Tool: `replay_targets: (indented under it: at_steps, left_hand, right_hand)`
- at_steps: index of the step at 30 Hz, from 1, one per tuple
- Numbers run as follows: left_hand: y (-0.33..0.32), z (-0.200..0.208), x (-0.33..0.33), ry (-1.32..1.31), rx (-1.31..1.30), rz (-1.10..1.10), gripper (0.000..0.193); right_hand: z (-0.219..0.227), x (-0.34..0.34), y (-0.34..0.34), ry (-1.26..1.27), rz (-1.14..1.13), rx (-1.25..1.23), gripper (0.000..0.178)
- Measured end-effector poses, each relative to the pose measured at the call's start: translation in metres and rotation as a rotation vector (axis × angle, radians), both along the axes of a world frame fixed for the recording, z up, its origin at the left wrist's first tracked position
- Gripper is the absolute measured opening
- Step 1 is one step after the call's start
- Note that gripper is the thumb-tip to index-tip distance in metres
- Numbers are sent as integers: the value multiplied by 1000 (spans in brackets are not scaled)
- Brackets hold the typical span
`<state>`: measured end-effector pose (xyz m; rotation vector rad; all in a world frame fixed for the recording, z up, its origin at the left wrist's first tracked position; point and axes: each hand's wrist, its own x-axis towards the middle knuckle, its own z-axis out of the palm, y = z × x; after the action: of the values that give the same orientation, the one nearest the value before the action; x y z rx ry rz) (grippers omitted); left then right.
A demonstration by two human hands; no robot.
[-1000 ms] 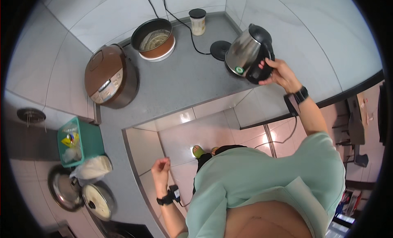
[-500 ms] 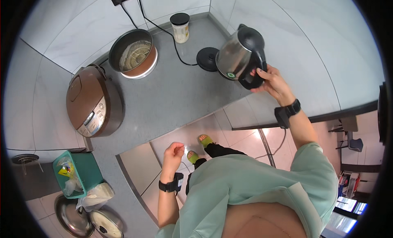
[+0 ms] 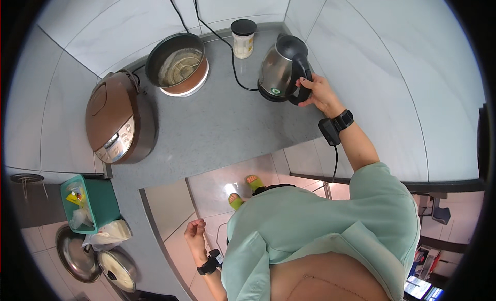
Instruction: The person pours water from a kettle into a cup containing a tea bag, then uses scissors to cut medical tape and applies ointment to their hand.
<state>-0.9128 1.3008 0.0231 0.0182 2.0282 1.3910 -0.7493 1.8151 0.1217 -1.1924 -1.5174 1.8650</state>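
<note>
My right hand (image 3: 319,94) is closed on the black handle of a steel electric kettle (image 3: 276,68). The kettle stands upright over its black base at the right of the grey counter, and its cord runs to the back wall. Just behind it is a clear jar (image 3: 243,46) with a black lid and pale contents. My left hand (image 3: 195,236) hangs low beside my body, away from the counter, its fingers loosely curled with nothing seen in them.
A dark round pot (image 3: 173,68) with pale residue inside sits on a white ring. To its left is a brown rice cooker (image 3: 119,120). Farther left stand a green bin (image 3: 106,210) holding packets, a plastic bag (image 3: 112,234), a steel bowl (image 3: 77,254) and a lidded pot (image 3: 118,270).
The kettle has come down leftward onto its black base, which showed beside it before. My right hand stayed on the handle. My left hand has dropped lower and to the left.
</note>
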Motion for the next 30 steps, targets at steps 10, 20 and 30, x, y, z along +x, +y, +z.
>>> replay_targets:
  at_steps: [10, 20, 30]
  left_hand:
    - [2, -2, 5, 21, 15, 23, 8]
    - [1, 4, -2, 50, 56, 11, 9]
    - [-4, 5, -4, 57, 24, 41, 7]
  right_hand:
    - [-5, 2, 5, 34, -19, -72, 25]
    - [2, -1, -2, 9, 14, -50, 23]
    - [-15, 6, 7, 1, -27, -45, 23]
